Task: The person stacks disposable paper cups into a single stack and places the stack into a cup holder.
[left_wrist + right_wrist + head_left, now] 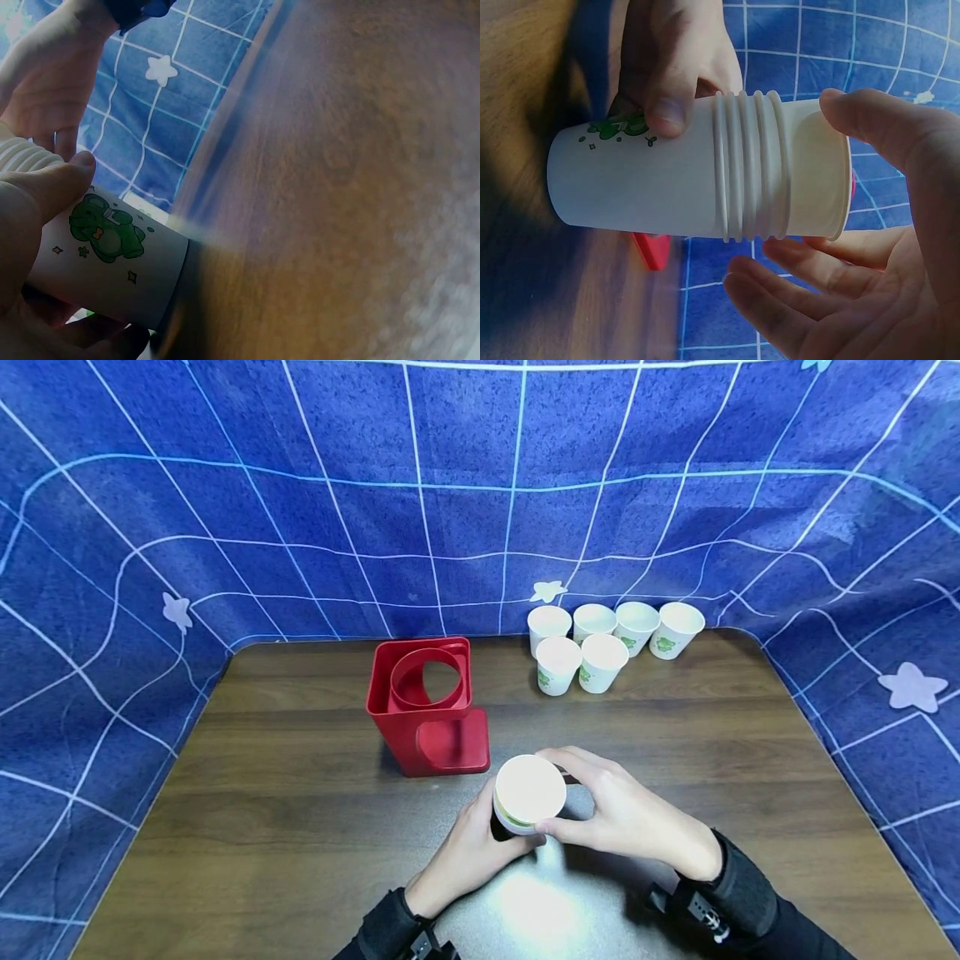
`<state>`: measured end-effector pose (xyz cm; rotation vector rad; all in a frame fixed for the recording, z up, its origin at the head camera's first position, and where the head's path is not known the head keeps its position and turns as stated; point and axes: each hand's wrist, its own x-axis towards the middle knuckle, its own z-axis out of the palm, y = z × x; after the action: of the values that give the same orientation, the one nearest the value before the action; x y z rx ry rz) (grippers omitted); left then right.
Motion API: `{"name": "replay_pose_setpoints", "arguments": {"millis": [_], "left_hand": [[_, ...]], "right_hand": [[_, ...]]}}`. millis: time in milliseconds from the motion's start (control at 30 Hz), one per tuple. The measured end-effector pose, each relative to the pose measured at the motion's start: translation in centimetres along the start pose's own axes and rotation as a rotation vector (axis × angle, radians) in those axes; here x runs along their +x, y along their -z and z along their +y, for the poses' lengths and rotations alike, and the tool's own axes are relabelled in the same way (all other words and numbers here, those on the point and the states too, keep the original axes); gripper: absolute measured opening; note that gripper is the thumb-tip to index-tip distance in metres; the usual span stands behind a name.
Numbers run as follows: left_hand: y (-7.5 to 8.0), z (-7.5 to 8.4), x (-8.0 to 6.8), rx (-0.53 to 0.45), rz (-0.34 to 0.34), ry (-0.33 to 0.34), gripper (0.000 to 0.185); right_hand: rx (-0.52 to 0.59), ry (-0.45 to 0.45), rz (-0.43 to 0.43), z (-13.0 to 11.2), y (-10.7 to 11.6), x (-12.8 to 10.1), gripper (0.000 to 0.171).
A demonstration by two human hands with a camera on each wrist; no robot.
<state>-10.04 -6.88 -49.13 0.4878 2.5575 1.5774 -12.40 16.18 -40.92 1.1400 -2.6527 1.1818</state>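
A stack of white paper cups (641,184) with a green bear print stands upright over the near middle of the table. My left hand (472,852) holds the stack low down, its thumb across the printed side in the left wrist view. The topmost paper cup (815,172) sits raised above the several nested rims below it. At that cup's rim, my right hand (630,810) pinches it between the thumb on the near side and fingers on the far side. Some of the left fingers are hidden behind the cups.
Left of the hands stands a red plastic stand (397,727) with a round ring on top and a flat foot. Several single paper cups (557,668) stand in two rows at the back right. A blue gridded cloth (465,510) hangs behind the wooden table (262,793).
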Motion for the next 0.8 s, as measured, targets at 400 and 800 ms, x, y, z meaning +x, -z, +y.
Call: {"name": "replay_pose_setpoints", "arguments": {"millis": [400,800], "left_hand": [[-0.04,0.02,0.02,0.008,0.005,0.015,0.09],[0.03,0.09,0.05,0.008,0.003,0.023,0.091]], "right_hand": [[-0.026,-0.01,-0.009,0.06,-0.24,0.23,0.063],[-0.009,-0.062,-0.04,0.02,-0.52,0.5,0.063]]}}
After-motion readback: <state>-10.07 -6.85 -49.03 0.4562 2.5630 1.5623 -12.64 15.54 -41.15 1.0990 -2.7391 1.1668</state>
